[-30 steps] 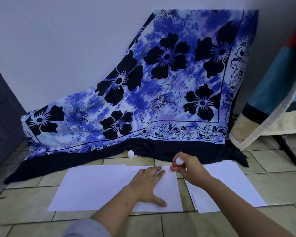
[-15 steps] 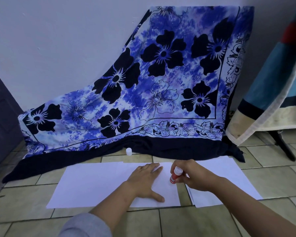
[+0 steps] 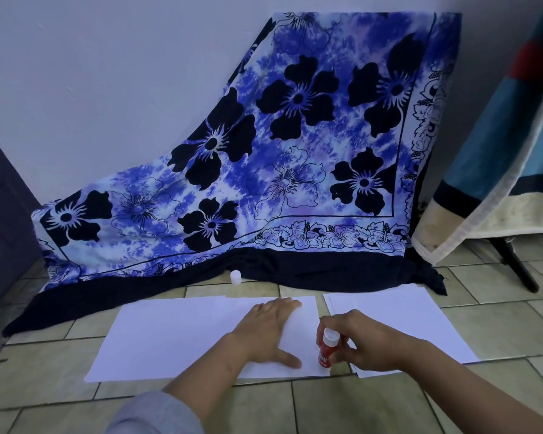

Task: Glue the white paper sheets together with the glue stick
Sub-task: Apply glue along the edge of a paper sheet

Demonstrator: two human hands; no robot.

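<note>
Head view. Left hand (image 3: 268,333) lies flat on the right-hand part of the long white paper sheet (image 3: 170,336), fingers straight and close together, thumb spread toward the near edge. The placement reads as a hold-down, so that the paper does not slide or lift under the stroke. Right hand (image 3: 367,343) has its fingers and thumb curled round the red barrel of the glue stick (image 3: 326,347), which stands nearly upright, white end up, at the sheet's right edge close to the near corner. Its lower end appears to rest on the paper, though contact cannot be confirmed from this angle. A small step in the far edge of the long sheet suggests two sheets already overlapped. The step in hand is judged to be gluing the right margin for the next sheet.

A stack of loose white sheets (image 3: 414,321) lies just beside on the tiled floor (image 3: 498,386), within reach of the right hand. The white cap (image 3: 236,276) (presumably from the glue stick) stands apart, near the dark hem of the blue floral cloth (image 3: 295,151) draped against the wall. A striped towel (image 3: 498,136) hangs at far right.
</note>
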